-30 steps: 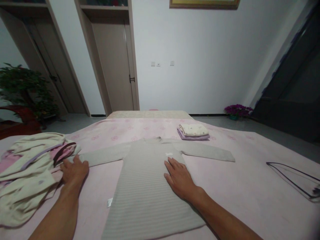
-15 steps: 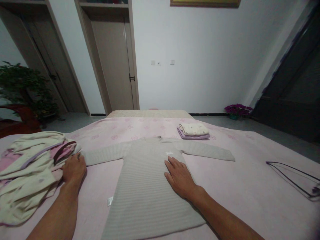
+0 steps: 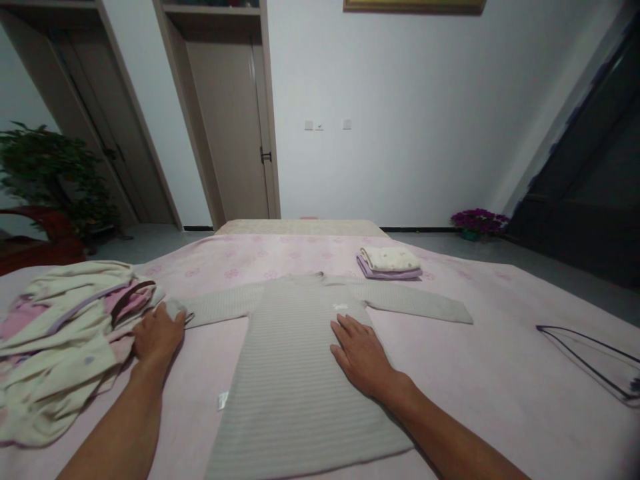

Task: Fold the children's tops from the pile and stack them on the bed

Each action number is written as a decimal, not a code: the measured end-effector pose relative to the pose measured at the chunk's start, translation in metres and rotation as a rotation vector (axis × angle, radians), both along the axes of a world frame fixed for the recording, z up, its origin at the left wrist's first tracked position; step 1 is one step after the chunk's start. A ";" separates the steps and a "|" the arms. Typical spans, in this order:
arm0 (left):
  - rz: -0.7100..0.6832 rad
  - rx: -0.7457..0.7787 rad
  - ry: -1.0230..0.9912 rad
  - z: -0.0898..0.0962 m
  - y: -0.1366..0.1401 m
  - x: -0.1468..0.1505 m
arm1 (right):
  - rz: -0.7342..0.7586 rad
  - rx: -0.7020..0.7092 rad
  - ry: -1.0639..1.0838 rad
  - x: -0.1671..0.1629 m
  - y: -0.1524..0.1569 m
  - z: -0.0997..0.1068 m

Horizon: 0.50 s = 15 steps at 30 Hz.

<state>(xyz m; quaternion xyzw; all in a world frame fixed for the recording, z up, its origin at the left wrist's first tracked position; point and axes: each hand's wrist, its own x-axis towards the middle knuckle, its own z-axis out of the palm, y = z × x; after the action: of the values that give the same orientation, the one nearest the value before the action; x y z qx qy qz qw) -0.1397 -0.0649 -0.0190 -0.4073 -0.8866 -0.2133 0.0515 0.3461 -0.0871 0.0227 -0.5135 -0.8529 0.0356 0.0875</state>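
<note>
A grey ribbed sweater lies spread flat on a pink bed sheet, both sleeves stretched out sideways. My right hand rests palm-down on the sweater's chest, fingers apart, just below a small white logo. My left hand grips the cuff end of the sweater's left sleeve, which is lifted and starting to curl inward. A small white tag sticks out at the sweater's left side seam.
A loose heap of cream and pink clothes lies at the left, touching my left hand. A small folded stack sits beyond the sweater. A dark wire hanger lies at the right. Doors, a potted plant and purple flowers stand beyond the bed.
My left hand moved from flat on the sleeve end to closing on the cuff and drawing it slightly rightward. My right hand stayed on the sweater's chest.
</note>
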 end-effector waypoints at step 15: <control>0.049 0.253 -0.188 0.019 -0.002 0.022 | 0.003 0.030 -0.014 -0.001 0.003 -0.005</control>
<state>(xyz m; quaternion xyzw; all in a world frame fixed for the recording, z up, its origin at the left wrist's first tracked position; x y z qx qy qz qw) -0.1180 -0.0665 0.0001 -0.3540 -0.8633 -0.3589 0.0243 0.3455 -0.0838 0.0174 -0.5108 -0.8548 0.0191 0.0891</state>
